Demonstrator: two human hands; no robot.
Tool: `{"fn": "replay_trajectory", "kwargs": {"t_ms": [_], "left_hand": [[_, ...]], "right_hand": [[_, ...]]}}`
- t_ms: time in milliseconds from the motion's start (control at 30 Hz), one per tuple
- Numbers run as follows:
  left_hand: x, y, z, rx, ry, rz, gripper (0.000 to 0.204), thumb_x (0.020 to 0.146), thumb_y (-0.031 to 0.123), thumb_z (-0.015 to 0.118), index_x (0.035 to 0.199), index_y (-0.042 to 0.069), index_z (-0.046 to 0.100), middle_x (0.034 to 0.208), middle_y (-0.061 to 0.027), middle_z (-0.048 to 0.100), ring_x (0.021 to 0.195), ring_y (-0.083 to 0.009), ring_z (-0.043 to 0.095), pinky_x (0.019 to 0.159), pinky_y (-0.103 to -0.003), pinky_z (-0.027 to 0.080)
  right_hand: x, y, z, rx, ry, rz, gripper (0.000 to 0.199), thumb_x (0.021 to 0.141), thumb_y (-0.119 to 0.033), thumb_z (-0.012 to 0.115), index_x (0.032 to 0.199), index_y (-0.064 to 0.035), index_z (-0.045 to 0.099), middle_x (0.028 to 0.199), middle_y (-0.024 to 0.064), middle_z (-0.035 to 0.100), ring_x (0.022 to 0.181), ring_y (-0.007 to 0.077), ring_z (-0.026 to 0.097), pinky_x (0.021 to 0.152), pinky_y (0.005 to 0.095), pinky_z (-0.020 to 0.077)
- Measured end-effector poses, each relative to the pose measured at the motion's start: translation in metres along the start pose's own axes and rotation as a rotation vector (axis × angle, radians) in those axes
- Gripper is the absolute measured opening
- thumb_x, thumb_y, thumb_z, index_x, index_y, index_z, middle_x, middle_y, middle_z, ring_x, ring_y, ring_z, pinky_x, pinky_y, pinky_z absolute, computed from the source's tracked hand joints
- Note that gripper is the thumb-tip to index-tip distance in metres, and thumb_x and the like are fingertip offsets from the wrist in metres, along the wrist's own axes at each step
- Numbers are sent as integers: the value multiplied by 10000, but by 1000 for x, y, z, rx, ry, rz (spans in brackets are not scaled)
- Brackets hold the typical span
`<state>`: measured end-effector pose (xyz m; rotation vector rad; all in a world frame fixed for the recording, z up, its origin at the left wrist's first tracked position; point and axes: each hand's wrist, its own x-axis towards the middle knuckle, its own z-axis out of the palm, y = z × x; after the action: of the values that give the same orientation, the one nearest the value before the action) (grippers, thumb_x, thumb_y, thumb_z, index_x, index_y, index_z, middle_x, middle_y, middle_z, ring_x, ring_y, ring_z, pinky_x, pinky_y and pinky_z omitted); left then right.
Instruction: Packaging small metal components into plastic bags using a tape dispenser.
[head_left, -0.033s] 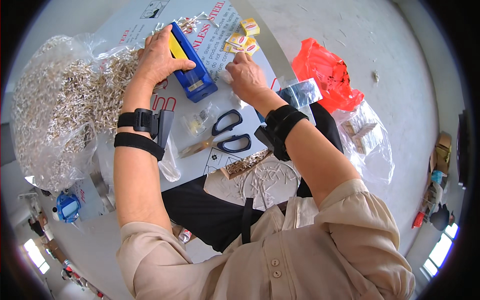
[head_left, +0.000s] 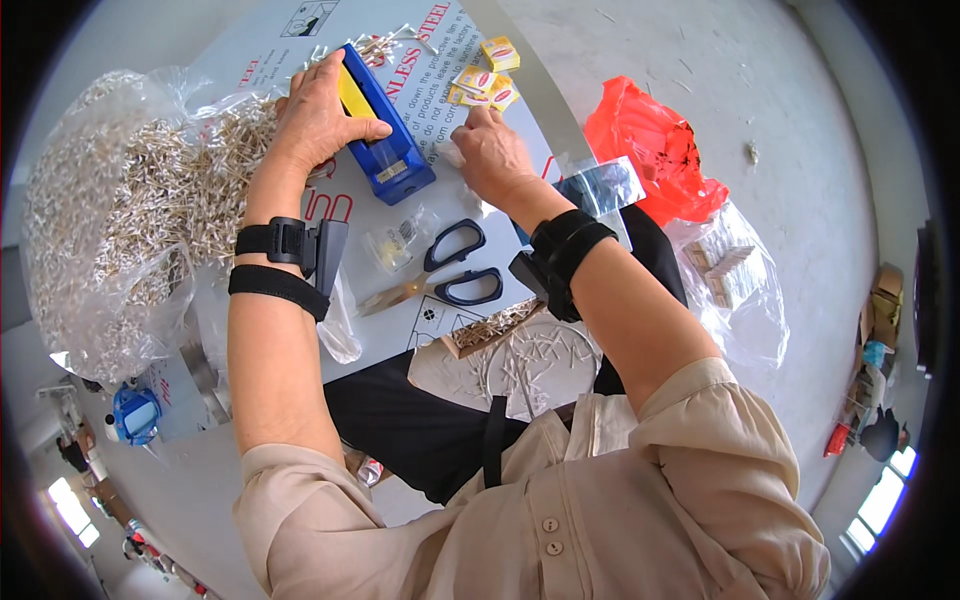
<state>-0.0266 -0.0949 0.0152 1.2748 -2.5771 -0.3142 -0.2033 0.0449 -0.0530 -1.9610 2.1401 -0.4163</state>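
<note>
My left hand [head_left: 318, 118] grips the long blue tape dispenser [head_left: 403, 178] from its left side, fingers over the far part and thumb across the top. A yellow strip [head_left: 352, 96] shows inside the dispenser. To the right of it, my right hand [head_left: 492, 155] has its fingers pinched together; a bit of clear plastic [head_left: 450, 154] shows at its left edge. Several small yellow-and-white boxes [head_left: 482, 82] lie just beyond those fingertips. Scissors with dark blue handles [head_left: 470, 287] rest nearer to me, next to a small clear packet [head_left: 400, 240].
A big clear bag full of short whitish sticks [head_left: 160, 190] fills the left side. More sticks lie in an open box [head_left: 490, 332] at my lap. On the right are a red plastic bag [head_left: 645, 150] and a clear bag with white packs [head_left: 730, 270].
</note>
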Motion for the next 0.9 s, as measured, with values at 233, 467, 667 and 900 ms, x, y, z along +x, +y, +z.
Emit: {"fn": "replay_trajectory", "kwargs": {"t_ms": [233,467,667,900], "left_hand": [[-1,-2,-1,9,0,-1,1167,471,466,901,1438,88,368,1397,-135,495,1348,-272,384,1110,-489,293],[-1,-1,-1,-1,5,5,1175,455,446,906,1434,75,371,1396,-136,496,1346,-278,385,1109,-486,294],[-1,2,-2,12,5,2,1168,460,452,905,1429,72,376,1390,-141,499,1342,-274,390,1109,-480,298],[-4,2,-1,8,12,-11,1165,468,446,906,1431,71,368,1379,-139,508,1335,-271,394,1104,-483,300]], "right_hand": [[1,-3,4,83,-36,8,249,746,-19,580,966,-10,696,1088,178,569,1093,325,543,898,384,496],[-2,9,10,115,71,-156,198,763,-8,579,960,4,592,948,167,616,943,346,609,822,394,516],[1,11,12,142,139,-132,322,750,-37,691,1007,-58,498,883,135,610,886,346,619,768,409,522],[-9,-2,1,232,226,-139,82,788,-65,565,821,-31,632,898,130,624,836,312,639,711,408,524]]}}
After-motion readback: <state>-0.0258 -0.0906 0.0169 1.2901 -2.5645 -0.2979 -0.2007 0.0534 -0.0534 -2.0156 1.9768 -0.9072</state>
